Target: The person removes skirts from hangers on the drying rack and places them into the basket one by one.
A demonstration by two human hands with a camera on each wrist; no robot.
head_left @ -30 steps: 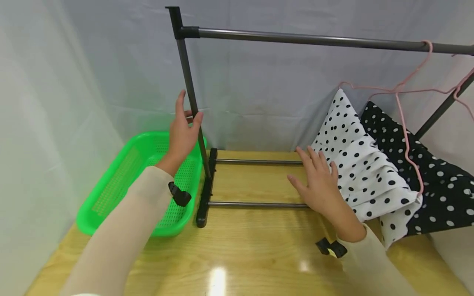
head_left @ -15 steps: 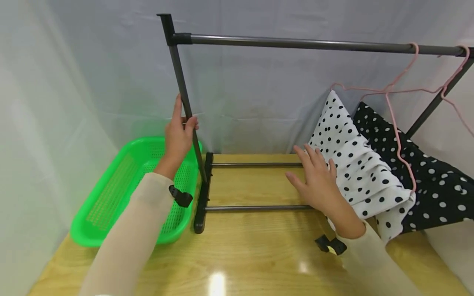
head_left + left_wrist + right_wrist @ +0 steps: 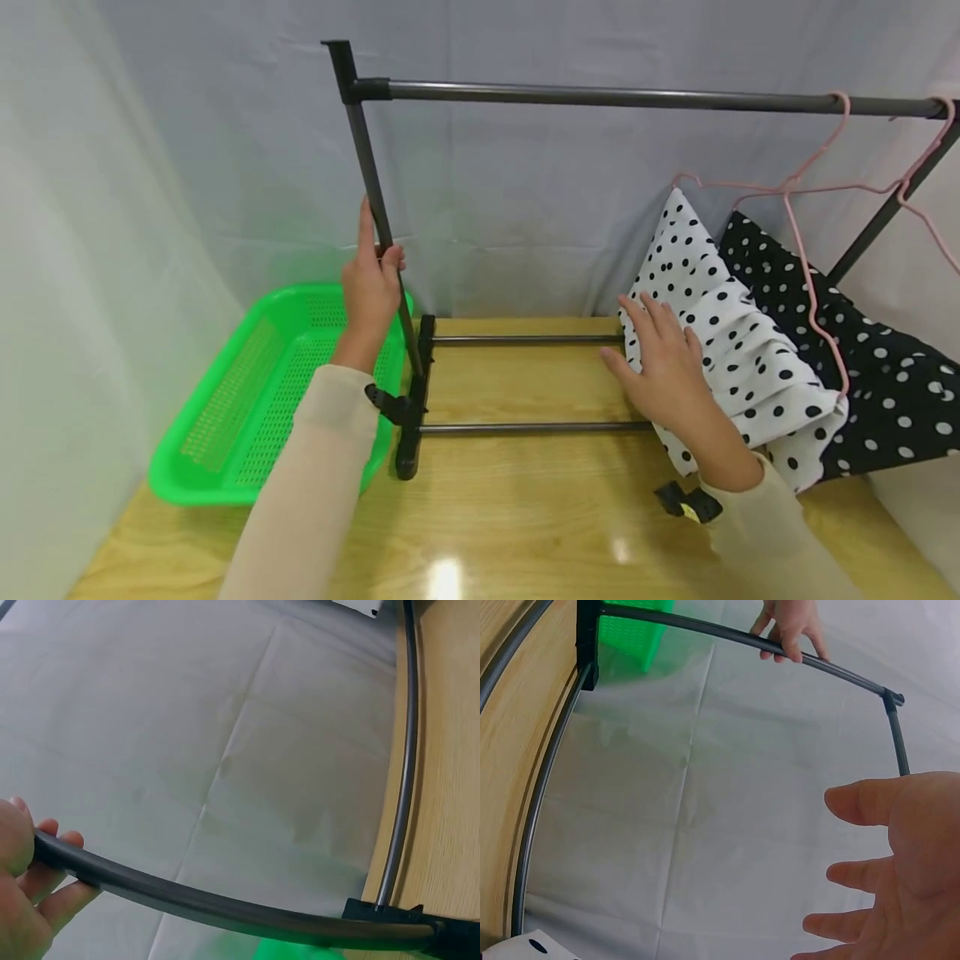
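Left hand (image 3: 372,283) is wrapped round the rack's left post (image 3: 378,217), rack standing on the bench (image 3: 525,508). Right hand (image 3: 663,362), fingers spread flat, rests on the white dotted cloth (image 3: 738,358). Rack: stiff, probably light, tippy; grip the post. Cloth: soft, slides.

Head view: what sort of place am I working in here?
Probably a staged tabletop laundry or clothes-hanging setup: a small garment rack with pink hangers stands on a wooden table, draped white sheets wall it in, and a green basket sits beside it.
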